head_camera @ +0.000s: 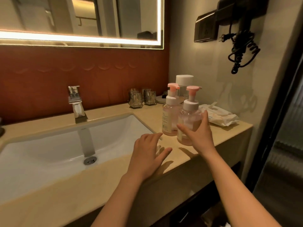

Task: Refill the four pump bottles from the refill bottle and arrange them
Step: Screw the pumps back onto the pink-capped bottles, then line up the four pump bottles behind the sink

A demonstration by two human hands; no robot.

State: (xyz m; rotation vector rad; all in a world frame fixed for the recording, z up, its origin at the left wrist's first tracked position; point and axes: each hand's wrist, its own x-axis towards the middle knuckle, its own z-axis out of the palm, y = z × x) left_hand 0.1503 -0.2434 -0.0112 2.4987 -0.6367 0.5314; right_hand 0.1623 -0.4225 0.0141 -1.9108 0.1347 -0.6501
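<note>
I am looking down on a beige tabletop (98,182), which is running under both my hands and out to the right of them. A white sink (49,145) is lying sunk into it on the left of my left hand. A lit mirror (82,17) is hanging on the wall far beyond the hands. A black hair dryer (242,18) with a coiled cord is hanging on the side wall, high above my right hand.

A soft white pack of wipes (219,116) is lying on the tabletop just beyond my right hand and to its right. The refill bottle (184,82), tall and with a white cap, is standing upright beyond the right hand, behind two pump bottles. The far pump bottle (169,112), with a pink pump head and pale pink liquid, is standing between the two hands and a little beyond them. The near pump bottle (190,115) is standing upright just beside it, on its right.

My right hand (200,136) is grasping the lower body of the near pump bottle, thumb on its left side and fingers on its right. My left hand (146,154) is released, fingers spread and holding nothing, low over the tabletop near the sink edge; I cannot tell if it is touching.

A chrome faucet (75,102) is standing beyond the sink, well apart from the left hand. Two small glasses (135,99) are standing by the wall, beyond the left hand.
</note>
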